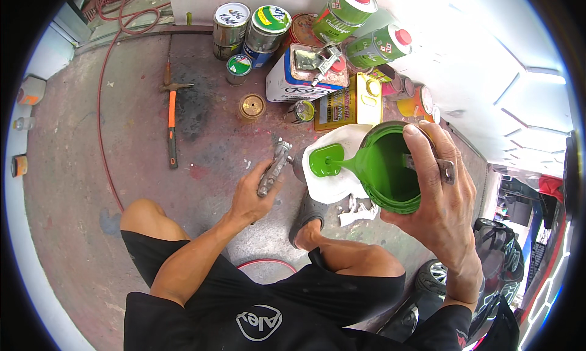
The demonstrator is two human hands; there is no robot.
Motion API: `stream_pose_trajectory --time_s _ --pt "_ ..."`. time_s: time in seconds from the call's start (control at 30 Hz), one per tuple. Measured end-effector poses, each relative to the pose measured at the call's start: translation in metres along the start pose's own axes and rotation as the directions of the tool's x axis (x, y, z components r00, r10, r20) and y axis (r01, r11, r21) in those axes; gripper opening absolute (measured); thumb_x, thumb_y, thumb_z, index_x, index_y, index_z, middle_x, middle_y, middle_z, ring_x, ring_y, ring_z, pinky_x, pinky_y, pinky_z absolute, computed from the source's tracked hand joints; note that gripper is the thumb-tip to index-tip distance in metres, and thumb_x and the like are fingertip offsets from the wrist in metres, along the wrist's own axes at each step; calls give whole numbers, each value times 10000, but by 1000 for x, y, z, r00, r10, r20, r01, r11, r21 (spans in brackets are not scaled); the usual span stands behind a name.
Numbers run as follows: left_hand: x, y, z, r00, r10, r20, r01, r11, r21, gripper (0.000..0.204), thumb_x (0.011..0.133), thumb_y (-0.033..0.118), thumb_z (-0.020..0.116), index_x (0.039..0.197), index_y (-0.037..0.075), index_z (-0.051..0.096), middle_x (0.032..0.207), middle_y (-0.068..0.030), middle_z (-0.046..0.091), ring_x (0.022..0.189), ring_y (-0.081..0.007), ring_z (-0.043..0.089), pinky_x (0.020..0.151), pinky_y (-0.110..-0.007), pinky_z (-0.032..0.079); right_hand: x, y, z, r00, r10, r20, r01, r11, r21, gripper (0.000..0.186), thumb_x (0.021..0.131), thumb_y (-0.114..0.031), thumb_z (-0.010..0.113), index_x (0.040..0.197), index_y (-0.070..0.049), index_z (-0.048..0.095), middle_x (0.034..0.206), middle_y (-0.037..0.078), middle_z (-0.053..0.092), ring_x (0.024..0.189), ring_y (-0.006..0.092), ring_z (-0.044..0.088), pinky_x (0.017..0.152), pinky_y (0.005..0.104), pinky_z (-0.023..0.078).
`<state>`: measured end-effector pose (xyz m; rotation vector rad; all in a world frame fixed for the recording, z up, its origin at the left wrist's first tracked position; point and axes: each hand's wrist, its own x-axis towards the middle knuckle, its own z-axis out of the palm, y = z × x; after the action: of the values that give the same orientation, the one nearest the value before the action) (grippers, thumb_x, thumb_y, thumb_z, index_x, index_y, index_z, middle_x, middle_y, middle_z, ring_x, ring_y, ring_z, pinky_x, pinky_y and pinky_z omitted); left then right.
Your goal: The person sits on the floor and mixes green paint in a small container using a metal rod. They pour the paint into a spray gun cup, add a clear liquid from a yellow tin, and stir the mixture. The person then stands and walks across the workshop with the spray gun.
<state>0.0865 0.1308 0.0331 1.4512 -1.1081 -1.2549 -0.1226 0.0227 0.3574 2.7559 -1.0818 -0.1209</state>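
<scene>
My left hand point(252, 195) is closed around a worn metal spray gun point(274, 171), held over the floor. Just right of the gun sits a white paper paint strainer point(334, 189), with a pool of green paint point(326, 159) inside; what supports the strainer is hidden. My right hand point(442, 198) grips a paint can point(390, 198) tilted to the left. From its lip a stream of green paint runs into the strainer. A flat metal piece point(448, 171) shows by my right fingers at the can's rim.
A hammer point(173, 128) and red hose point(102, 125) lie on the floor to the left. Ahead are paint cans point(231, 31), green tins point(378, 46), a yellow tin point(366, 107) and another spray gun point(328, 63) atop a white-blue tin point(284, 76). A car point(427, 296) stands right.
</scene>
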Motion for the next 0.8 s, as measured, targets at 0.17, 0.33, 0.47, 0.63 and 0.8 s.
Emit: stream_pose_trajectory --time_s 0.17,0.33,0.47,0.63,0.8 --pt "0 -1 -1 1000 -20 12 20 1000 -7 469 1056 288 778 1423 20 665 1066 -225 779 975 -354 794 853 -455 589 1 -1 -3 1000 7 8 -6 1000 -3 1344 399 -128 1070 1624 -142 517 1556 188 589 1364 445 663 1090 527 611" --pt "0 -3 0 1000 12 -9 -12 1000 -3 464 1053 277 780 1419 15 665 1071 -224 778 969 -353 790 853 -450 588 0 -1 -4 1000 16 -6 -16 999 33 1289 407 -170 1056 1602 -165 572 1513 199 596 1360 447 652 1091 534 605" --pt "-1 -1 0 1000 26 -11 -26 1000 -3 459 1052 265 778 1417 10 665 1071 -223 776 970 -356 789 857 -451 589 0 -4 -7 1000 22 -2 -22 999 35 1277 415 -178 1052 1601 -170 581 1503 205 597 1358 449 650 1091 536 605" --pt "-3 -2 0 999 36 -16 -37 999 -4 460 1052 262 779 1418 10 664 1067 -222 776 968 -358 788 856 -456 589 -2 -4 -8 1000 17 -3 -17 999 34 1258 436 -177 1050 1603 -169 580 1503 205 595 1355 450 652 1084 535 606" --pt "-4 1 0 999 37 -13 -37 999 5 466 1050 268 783 1417 8 663 1062 -228 778 955 -367 788 847 -459 589 -5 -5 -12 1000 8 0 -8 1000 -7 1314 407 -139 1067 1610 -149 538 1531 189 596 1351 440 663 1075 523 611"
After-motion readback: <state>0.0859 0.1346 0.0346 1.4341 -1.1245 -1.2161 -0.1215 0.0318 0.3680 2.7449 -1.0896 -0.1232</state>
